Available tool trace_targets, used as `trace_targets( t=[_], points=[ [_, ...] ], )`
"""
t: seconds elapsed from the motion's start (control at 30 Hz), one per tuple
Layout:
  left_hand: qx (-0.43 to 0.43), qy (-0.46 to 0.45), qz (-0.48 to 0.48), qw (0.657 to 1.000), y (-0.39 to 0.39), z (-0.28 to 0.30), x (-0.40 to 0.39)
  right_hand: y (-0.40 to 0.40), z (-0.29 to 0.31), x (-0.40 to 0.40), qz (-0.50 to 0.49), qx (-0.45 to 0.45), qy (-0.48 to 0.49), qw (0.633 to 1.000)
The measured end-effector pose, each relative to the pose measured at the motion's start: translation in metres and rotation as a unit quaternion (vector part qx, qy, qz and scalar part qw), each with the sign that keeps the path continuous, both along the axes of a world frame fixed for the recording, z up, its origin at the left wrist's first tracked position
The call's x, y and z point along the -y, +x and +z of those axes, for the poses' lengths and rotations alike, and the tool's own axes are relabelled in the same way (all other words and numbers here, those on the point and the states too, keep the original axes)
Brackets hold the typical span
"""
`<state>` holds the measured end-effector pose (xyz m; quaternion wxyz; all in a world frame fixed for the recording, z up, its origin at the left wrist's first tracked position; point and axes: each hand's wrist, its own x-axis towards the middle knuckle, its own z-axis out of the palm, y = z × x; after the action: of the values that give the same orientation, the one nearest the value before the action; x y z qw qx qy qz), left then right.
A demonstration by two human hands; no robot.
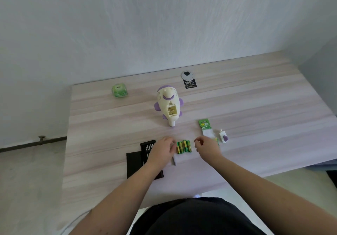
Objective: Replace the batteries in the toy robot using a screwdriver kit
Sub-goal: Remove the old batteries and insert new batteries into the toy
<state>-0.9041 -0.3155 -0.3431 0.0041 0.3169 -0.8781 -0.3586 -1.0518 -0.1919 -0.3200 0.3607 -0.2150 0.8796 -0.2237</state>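
- Head view: the toy robot (168,105) lies on its front on the table (255,107), its battery bay open and facing up.
- A row of green batteries (184,146) lies side by side between the two hands.
- The left hand (162,150) rests over the open screwdriver kit (145,159), fingertips at the batteries' left edge; whether they pinch one, I cannot tell.
- The right hand (207,147) hovers with loosely curled fingers, holding nothing visible.
- The battery pack (205,127) and the compartment cover (224,137) lie to the right.
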Motion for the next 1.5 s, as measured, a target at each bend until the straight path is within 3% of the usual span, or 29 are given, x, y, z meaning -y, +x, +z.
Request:
trace_targets(
  t=[0.3, 0.5, 0.87, 1.3, 1.5],
  points=[
    [-0.04, -0.027, 0.039, 0.998, -0.002, 0.012, 0.02, -0.019, 0.019, -0.015, -0.057, -0.02, 0.006, 0.998],
    [-0.03, 0.01, 0.022, 0.999, 0.001, 0.007, 0.024, -0.016, 0.014, -0.041, -0.087, -0.04, 0.016, 0.995],
    [0.011, 0.033, -0.048, 0.998, -0.004, -0.008, 0.01, 0.009, -0.01, -0.017, 0.022, 0.029, 0.018, 0.999],
    [0.067, 0.009, 0.077, 0.995, -0.016, -0.008, -0.018, -0.015, -0.022, -0.023, 0.139, 0.049, -0.005, 0.989],
    [0.049, -0.006, 0.102, 0.994, -0.03, -0.006, -0.028, -0.04, -0.007, -0.036, 0.058, 0.073, -0.116, 0.989]
  ],
)
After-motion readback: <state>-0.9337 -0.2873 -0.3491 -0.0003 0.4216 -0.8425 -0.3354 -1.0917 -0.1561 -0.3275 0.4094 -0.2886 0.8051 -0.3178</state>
